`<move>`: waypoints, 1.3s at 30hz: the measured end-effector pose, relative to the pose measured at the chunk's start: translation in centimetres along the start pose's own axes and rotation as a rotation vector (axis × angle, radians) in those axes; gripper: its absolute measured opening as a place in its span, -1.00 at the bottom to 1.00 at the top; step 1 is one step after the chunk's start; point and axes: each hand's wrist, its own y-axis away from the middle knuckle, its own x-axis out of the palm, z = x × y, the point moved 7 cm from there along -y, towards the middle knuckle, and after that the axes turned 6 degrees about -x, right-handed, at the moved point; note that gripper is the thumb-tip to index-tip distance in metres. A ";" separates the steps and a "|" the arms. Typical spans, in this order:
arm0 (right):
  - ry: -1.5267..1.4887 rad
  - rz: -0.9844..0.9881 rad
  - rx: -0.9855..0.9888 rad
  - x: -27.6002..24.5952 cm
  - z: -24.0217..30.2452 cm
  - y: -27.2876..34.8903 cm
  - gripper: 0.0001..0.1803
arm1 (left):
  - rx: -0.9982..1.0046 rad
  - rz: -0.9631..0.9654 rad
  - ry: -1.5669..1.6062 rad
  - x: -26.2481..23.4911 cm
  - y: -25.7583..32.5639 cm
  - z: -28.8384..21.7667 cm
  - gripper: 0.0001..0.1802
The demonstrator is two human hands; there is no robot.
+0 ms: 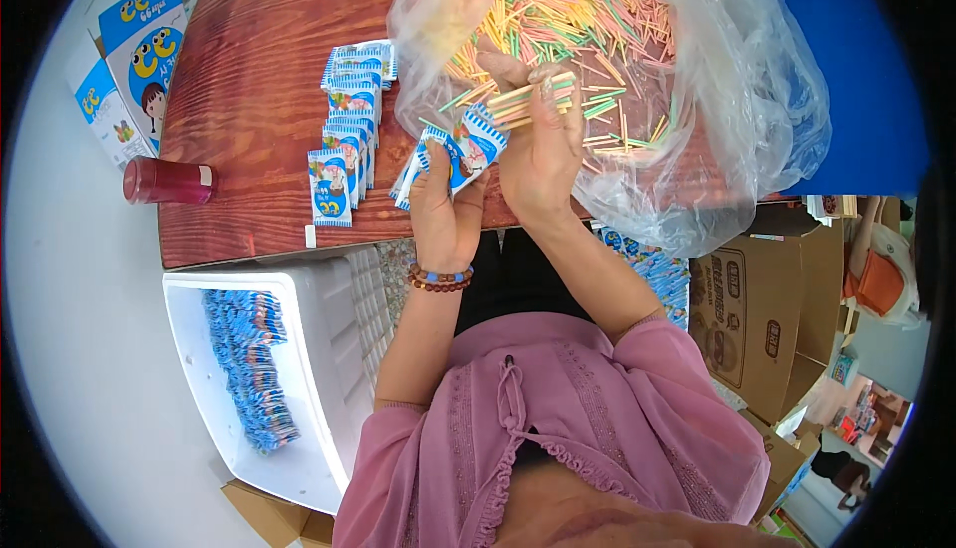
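Note:
My left hand (443,215) is closed on a few small blue-and-white packets (468,158), one of them tilted up toward the right. Thin pastel sticks (518,108) in yellow, pink and green lie across the fingers of my right hand (543,165), which grips them in a small bundle. Their left ends meet the top of the tilted packet; whether they go inside it I cannot tell. Beyond my right hand, a heap of the same sticks (588,10) lies on a spread clear plastic bag (737,140). A row of overlapping packets (344,130) lies to the left.
The red-brown wooden table (254,70) carries a pink-red cylindrical container (174,181) at its left edge, beside printed boxes (149,60). Below stands a white foam box (314,349) with stacked packets (249,369). Cardboard boxes (742,309) stand at the right.

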 end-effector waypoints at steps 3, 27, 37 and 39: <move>0.047 -0.008 0.055 0.4 -0.3 1.0 -0.80 | 0.030 0.007 -0.013 0.1 0.1 -0.3 -0.69; 0.302 0.213 0.101 0.2 -3.4 2.2 -0.74 | 0.178 -0.003 0.039 -1.6 -0.7 -1.6 -0.72; 0.524 0.481 0.233 2.1 -2.5 0.4 -0.48 | 0.073 0.095 0.340 -2.7 -1.6 -1.9 -0.55; 0.728 0.544 0.274 1.4 -2.8 0.4 -0.49 | 0.121 0.083 0.345 -2.6 -1.3 -2.7 -0.51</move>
